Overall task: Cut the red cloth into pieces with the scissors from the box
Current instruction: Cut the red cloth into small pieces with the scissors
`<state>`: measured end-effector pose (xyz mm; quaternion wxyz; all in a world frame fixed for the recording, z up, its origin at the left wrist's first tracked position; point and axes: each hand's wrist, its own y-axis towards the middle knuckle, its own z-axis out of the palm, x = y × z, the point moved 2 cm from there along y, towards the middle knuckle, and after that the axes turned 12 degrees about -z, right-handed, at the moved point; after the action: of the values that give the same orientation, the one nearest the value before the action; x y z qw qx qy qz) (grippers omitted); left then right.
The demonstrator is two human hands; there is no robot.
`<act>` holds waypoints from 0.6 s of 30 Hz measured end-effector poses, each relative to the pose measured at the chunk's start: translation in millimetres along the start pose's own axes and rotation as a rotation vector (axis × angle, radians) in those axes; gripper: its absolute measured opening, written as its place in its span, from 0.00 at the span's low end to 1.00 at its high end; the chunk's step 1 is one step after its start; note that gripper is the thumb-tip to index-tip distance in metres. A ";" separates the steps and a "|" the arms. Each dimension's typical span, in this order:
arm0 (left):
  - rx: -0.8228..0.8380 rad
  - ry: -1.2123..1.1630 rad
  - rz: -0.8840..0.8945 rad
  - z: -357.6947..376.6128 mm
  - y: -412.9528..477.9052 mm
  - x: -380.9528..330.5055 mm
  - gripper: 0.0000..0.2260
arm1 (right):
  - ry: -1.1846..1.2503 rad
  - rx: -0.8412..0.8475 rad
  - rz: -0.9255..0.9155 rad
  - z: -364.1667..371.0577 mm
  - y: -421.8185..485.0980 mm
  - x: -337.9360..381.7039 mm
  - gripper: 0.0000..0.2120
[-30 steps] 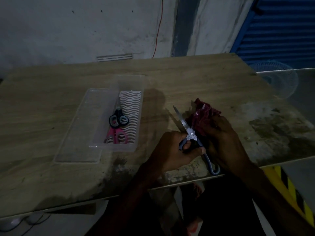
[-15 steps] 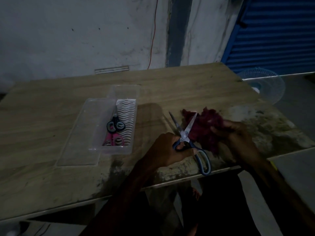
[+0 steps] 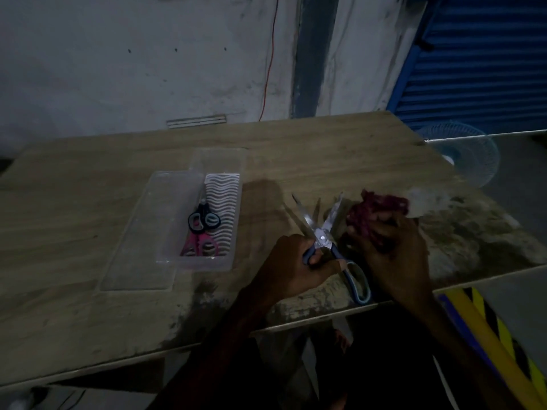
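The fingers of the left hand [image 3: 296, 261] curl tightly round the upper handle loop of the steel scissors with blue-grey handles [image 3: 322, 238]. The blades stand spread wide, tips pointing toward the far edge, blurred. The second handle loop hangs free, reaching the near edge of the surface. Just to the right, the right hand [image 3: 393, 255] has its fingers bent into the crumpled dark red cloth [image 3: 373, 207] and grips it in a bunch, touching or just above the wood, cannot tell which, near the near edge toward the right end. The open blades sit just beside the cloth; contact is unclear.

The worn wooden table [image 3: 88, 220] shows bare grain along the far edge and across its left end. Left of centre stands the clear plastic box [image 3: 235, 220], with black-handled scissors [image 3: 204, 221] and pink-handled scissors [image 3: 199, 247] inside on a white wavy liner. Its flat clear lid [image 3: 133, 247] lies against its left side. Off the right end stands a pale blue fan [image 3: 470, 161]
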<state>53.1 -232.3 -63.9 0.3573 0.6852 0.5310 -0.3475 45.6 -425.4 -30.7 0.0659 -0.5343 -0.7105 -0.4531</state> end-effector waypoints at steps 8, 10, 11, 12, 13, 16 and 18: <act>-0.067 -0.053 0.036 -2.6 -6.8 -4.4 0.25 | -0.020 -0.171 0.113 -7.3 14.4 13.1 0.09; -0.064 -0.072 0.027 -1.9 -7.1 -4.3 0.25 | -0.145 -0.135 0.096 -7.8 15.2 9.8 0.15; -0.063 -0.083 0.023 -1.9 -6.8 -4.4 0.25 | -0.150 -0.122 0.109 -7.5 16.0 9.8 0.16; -0.061 -0.091 0.021 -1.9 -6.5 -4.9 0.25 | -0.132 -0.119 0.122 -7.9 16.6 11.9 0.16; -0.059 -0.096 0.020 -2.0 -6.3 -4.8 0.24 | -0.079 -0.121 0.137 -6.9 16.8 14.6 0.14; -0.063 -0.096 0.015 -1.8 -6.3 -4.4 0.24 | 0.333 -0.137 0.277 1.5 13.3 23.6 0.04; -0.066 -0.082 0.009 -1.6 -6.1 -5.1 0.24 | 0.525 -0.164 0.326 3.1 11.7 29.9 0.04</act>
<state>46.3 -232.3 -59.5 0.4028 0.6604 0.5241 -0.3562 43.8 -402.0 -8.5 0.2752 -0.5097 -0.5353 -0.6148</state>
